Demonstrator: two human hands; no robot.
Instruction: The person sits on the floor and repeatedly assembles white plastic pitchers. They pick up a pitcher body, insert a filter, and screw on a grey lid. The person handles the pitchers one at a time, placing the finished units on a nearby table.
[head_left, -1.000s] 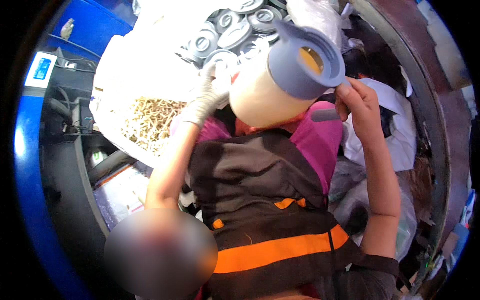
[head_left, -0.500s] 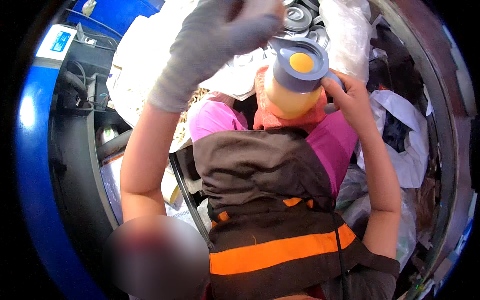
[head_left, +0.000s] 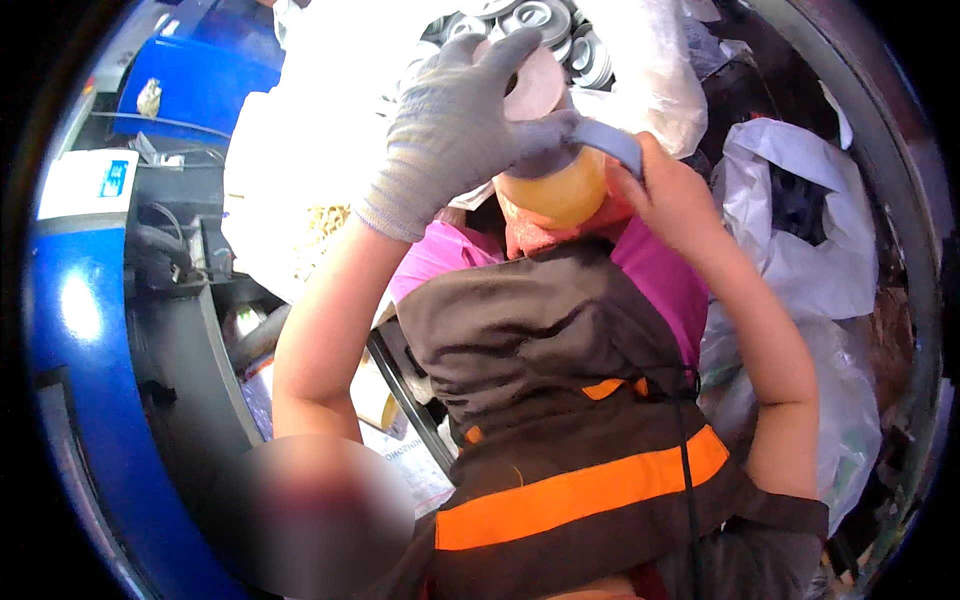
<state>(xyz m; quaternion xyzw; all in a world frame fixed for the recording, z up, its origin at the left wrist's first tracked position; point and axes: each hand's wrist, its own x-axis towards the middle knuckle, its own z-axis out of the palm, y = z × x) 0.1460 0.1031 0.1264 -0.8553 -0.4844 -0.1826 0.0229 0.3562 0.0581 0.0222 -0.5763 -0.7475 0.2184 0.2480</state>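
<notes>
A jug (head_left: pixel 553 196) with a yellow body and a blue-grey top rests on a red-orange cloth (head_left: pixel 530 236) over my lap. My right hand (head_left: pixel 672 192) is bare and wrapped round the jug's grey handle (head_left: pixel 612 142). My left hand (head_left: pixel 460 125), in a grey knit glove, reaches across the jug's top, its thumb lying on or just over it. Between that thumb and the fingers sits a pale, round roll (head_left: pixel 538 84), which looks like tape. Most of the jug's lid is hidden behind the glove and the roll.
Grey round lids (head_left: pixel 535 22) are heaped in a white sack beyond the jug. At the right stands a white bag (head_left: pixel 745 165) holding dark parts, with clear plastic (head_left: pixel 840 420) below it. Blue and black machinery (head_left: pixel 90 330) borders the left side.
My left hand has come down from the top onto the jug, bringing the pale roll. The jug has turned, its handle now pointing farther away. My view has shifted slightly.
</notes>
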